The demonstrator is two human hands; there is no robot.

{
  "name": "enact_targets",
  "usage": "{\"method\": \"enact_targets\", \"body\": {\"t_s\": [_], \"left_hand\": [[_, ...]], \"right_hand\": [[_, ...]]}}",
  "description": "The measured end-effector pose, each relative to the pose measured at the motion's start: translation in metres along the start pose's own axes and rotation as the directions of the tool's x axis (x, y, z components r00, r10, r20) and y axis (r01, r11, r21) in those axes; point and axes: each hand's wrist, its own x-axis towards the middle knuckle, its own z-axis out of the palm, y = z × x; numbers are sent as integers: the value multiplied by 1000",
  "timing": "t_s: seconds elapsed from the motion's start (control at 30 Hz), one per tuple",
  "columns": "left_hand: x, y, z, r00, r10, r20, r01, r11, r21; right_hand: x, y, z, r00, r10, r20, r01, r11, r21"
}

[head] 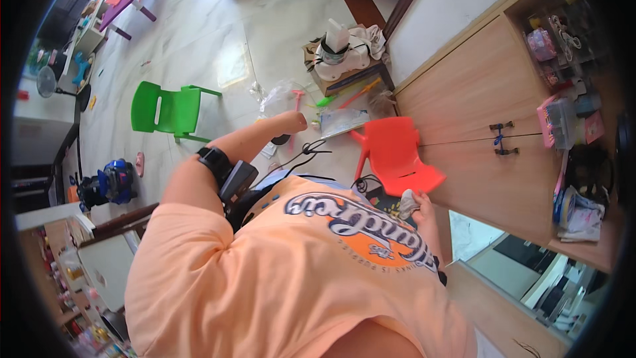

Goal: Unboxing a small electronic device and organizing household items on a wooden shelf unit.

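On the right, my right hand [421, 206] grips a crumpled whitish cloth [408, 204] at the near edge of a red plastic child's chair [395, 151]. My left forearm reaches forward across the middle of the view. The left hand [292, 122] is bent down at its end, over the floor items; its fingers are hidden, so its grip cannot be told. Just beyond it lies a pink plastic toy stick [297, 102], with a clear plastic packet [344, 122] to the right. Black cables [310, 149] run between my body and the packet.
A green child's chair [174, 111] stands left. Ahead right, a cardboard box [338, 82] bears a white appliance [340, 62]. A wooden cabinet [477, 89] lines the right side, beside a cluttered shelf [589, 253]. A blue toy vehicle [118, 180] and pink slipper [140, 164] are far left.
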Motion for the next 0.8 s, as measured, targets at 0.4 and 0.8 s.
{"method": "enact_targets", "body": {"t_s": [0.4, 0.8], "left_hand": [[21, -116, -35, 991, -107, 81, 135, 764, -631], [61, -144, -36, 961, -207, 186, 258, 411, -874]], "right_hand": [[-25, 71, 270, 995, 34, 93, -1, 940, -341], [143, 25, 320, 997, -41, 61, 53, 978, -204]]}}
